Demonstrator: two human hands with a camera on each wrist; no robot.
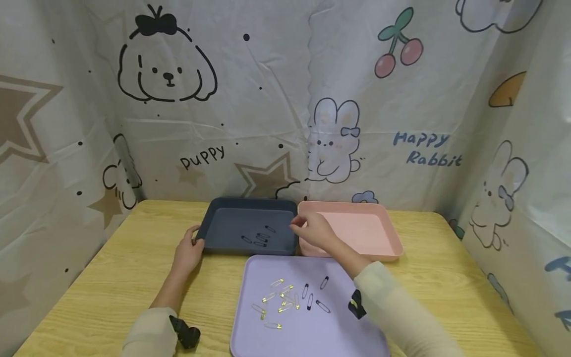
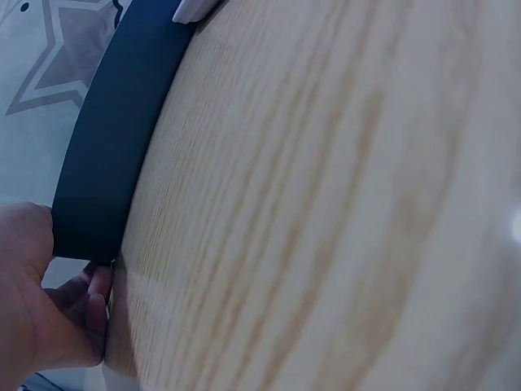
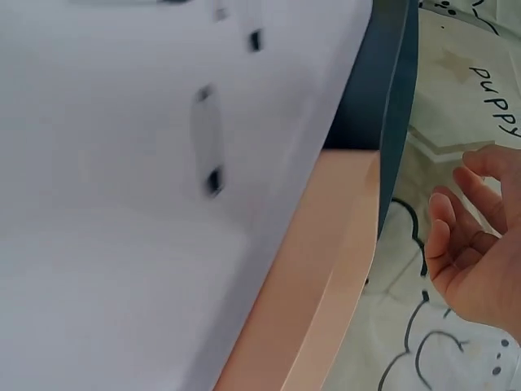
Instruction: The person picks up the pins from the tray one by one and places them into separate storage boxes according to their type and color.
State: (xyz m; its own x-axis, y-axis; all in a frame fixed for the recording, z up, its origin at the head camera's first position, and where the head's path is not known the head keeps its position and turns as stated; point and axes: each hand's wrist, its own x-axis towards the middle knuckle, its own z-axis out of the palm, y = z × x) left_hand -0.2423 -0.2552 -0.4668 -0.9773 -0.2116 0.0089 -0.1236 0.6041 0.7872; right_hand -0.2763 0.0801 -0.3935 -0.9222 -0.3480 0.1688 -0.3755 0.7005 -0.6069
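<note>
My left hand [image 1: 188, 253] grips the left front corner of the dark blue tray [image 1: 250, 203]. In the left wrist view the thumb lies at the tray's side wall [image 2: 110, 155] and the fingers curl by its lower edge. Several black safety pins [image 1: 260, 238] lie in that tray. Above the border between the dark tray and the pink tray [image 1: 370, 228] is my right hand [image 1: 314, 230]; its fingers [image 3: 444, 232] are loosely bent, with nothing visible in them. Gold safety pins [image 1: 285, 292] and several black safety pins [image 1: 310, 301] lie on the purple tray [image 1: 308, 342].
All three trays stand on a wooden table [image 1: 102, 277], the purple one in front of the other two. A printed curtain [image 1: 267, 109] hangs behind the table and along both sides. Each sleeve has a small black device at the wrist.
</note>
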